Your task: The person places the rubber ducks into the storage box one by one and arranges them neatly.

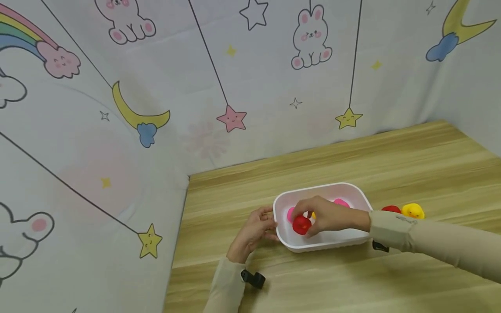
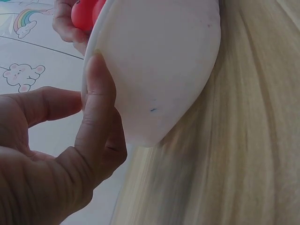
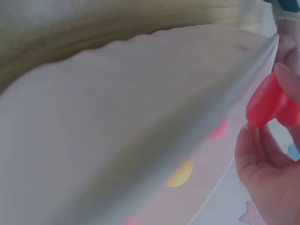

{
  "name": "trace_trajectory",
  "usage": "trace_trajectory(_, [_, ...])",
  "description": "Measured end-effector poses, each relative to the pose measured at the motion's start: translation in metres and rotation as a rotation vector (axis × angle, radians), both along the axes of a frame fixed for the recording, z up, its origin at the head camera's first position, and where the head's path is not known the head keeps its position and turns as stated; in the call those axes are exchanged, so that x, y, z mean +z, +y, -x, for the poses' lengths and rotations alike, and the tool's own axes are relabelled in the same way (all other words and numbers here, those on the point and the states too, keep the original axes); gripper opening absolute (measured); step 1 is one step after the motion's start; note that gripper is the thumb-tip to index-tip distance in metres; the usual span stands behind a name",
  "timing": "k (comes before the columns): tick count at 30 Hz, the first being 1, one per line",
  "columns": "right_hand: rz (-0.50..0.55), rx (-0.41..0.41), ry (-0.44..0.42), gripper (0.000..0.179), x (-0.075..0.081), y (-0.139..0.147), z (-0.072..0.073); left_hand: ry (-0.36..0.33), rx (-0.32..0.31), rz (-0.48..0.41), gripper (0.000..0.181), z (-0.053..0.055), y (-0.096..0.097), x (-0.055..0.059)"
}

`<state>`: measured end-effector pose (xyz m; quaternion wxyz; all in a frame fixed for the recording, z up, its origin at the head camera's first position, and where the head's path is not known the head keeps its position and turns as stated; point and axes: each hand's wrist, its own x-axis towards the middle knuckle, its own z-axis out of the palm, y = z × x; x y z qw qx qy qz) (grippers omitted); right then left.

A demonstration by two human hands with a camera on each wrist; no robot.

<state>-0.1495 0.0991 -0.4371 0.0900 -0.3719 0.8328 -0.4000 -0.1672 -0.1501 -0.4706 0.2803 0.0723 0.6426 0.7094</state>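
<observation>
A white plastic basin (image 1: 287, 241) stands on the table. At its left end my left hand (image 1: 254, 230) pinches the rim; in the left wrist view, one fingertip lies on the outer wall and another meets the edge. My right hand (image 1: 326, 213) reaches over the basin and holds a red rubber duck (image 1: 301, 225) between thumb and fingers. The same duck (image 3: 265, 101) shows from below in the right wrist view, level with the rim. Inside the basin lie pink toys (image 1: 341, 203) and a yellow toy (image 3: 180, 173), partly hidden by the right hand.
Right of the basin, a yellow rubber duck (image 1: 413, 211) and a red toy (image 1: 391, 209) sit on the wooden table (image 1: 328, 287), partly behind the right sleeve. A white cloth (image 1: 266, 87) printed with stars and rabbits hangs behind and at the left.
</observation>
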Motion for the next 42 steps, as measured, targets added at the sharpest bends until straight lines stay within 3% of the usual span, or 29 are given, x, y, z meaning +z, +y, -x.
trace_trajectory(10, [-0.206, -0.005, 0.052, 0.048, -0.004, -0.007, -0.007, 0.007, -0.013, -0.004, 0.057, -0.001, 0.006, -0.002])
trace_trajectory(18, [-0.292, 0.048, 0.265, 0.047, -0.009, -0.008, -0.01, 0.019, -0.026, 0.001, 0.057, 0.0, 0.011, 0.003])
trace_trajectory(27, [-0.357, 0.022, 0.321, 0.044, -0.015, -0.005, -0.014, 0.017, -0.027, -0.009, 0.056, 0.0, 0.013, 0.004])
trace_trajectory(32, [-0.335, 0.041, 0.354, 0.045, -0.015, -0.006, -0.012, 0.027, -0.014, 0.001, 0.057, 0.001, 0.011, 0.003])
trace_trajectory(38, [-0.21, 0.037, 0.235, 0.047, -0.003, 0.001, -0.014, 0.024, -0.013, 0.006, 0.056, 0.0, 0.004, 0.001])
trace_trajectory(42, [-0.116, -0.074, 0.108, 0.049, 0.006, 0.016, -0.02, 0.023, -0.002, 0.021, 0.057, -0.003, -0.001, 0.0])
